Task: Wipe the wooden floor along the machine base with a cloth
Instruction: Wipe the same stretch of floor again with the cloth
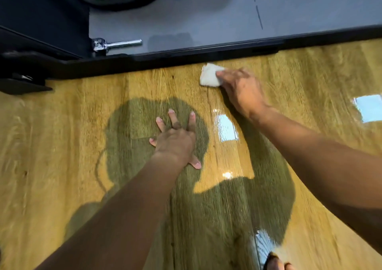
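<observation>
A small white cloth (pixel 209 76) lies bunched on the glossy wooden floor (pixel 62 135), just below the black edge of the machine base (pixel 186 57). My right hand (pixel 240 91) presses down on the cloth's right side and grips it, fingers pointing up-left. My left hand (pixel 175 139) rests flat on the floor at the centre, fingers spread, holding nothing. It lies well apart from the cloth, lower and to the left.
A grey platform (pixel 206 21) sits behind the black edge, with a chrome pin (pixel 115 43) at its left. A dark machine body (pixel 41 21) and a black foot (pixel 22 84) fill the upper left. A sandalled foot (pixel 276 262) shows at the bottom edge.
</observation>
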The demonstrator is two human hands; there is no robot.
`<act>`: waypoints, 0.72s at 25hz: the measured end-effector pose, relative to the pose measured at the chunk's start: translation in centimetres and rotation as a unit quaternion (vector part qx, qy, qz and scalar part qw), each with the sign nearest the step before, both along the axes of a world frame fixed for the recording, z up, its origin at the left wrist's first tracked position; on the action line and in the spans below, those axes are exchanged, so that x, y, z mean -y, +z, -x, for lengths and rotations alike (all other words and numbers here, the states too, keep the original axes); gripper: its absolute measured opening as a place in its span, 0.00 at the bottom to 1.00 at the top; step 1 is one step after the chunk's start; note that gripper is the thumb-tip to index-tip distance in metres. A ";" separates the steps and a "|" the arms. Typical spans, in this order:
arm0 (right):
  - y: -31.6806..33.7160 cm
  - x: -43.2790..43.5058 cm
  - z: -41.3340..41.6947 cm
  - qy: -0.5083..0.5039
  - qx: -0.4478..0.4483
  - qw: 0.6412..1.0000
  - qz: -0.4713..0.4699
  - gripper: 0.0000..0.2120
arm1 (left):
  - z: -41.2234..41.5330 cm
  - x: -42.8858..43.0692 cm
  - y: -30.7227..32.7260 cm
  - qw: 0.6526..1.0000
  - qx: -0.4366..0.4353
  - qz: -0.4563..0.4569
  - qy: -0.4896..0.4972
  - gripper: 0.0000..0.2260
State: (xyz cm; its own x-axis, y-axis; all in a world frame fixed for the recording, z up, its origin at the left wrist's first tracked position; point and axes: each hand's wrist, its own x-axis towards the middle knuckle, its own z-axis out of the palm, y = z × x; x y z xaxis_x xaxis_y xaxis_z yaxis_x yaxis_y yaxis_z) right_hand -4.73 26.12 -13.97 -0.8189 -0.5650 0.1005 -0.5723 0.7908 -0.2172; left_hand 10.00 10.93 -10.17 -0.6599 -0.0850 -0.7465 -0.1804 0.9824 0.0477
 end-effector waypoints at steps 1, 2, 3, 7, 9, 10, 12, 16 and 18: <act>-0.2 -0.8 -0.6 0.030 0.000 0.999 -0.013 0.13 | 0.0 0.0 0.0 1.000 -0.001 0.003 -0.003 0.62; -0.2 -1.5 0.2 0.061 -0.012 0.997 -0.039 0.13 | 0.0 -0.1 0.0 1.000 -0.001 0.004 -0.004 0.62; 0.0 -1.9 1.7 0.064 -0.012 0.996 -0.065 0.13 | 0.1 -0.1 0.1 1.000 0.001 0.005 -0.003 0.62; 0.4 -1.9 5.4 -0.097 0.026 0.995 -0.004 0.13 | 0.2 -0.1 0.5 1.000 0.005 -0.001 0.005 0.62; 0.3 -2.3 1.0 -0.080 0.040 0.995 0.036 0.12 | 0.0 -0.1 0.5 1.000 0.003 -0.002 0.009 0.62; 0.3 -3.2 -1.8 -0.048 0.061 0.996 0.052 0.13 | 0.0 -0.1 0.4 1.000 0.001 -0.005 0.011 0.62; 0.6 -5.0 -4.5 0.037 0.091 0.995 0.031 0.16 | 0.1 -0.1 0.4 1.000 -0.004 -0.003 0.009 0.62; 1.2 -4.5 0.2 -0.015 0.072 0.997 0.017 0.15 | 0.0 -0.1 0.7 1.000 -0.007 -0.001 0.006 0.62; 1.0 -4.2 -1.2 -0.074 0.049 0.996 0.031 0.15 | -0.1 -0.2 1.0 1.000 -0.005 -0.002 0.008 0.61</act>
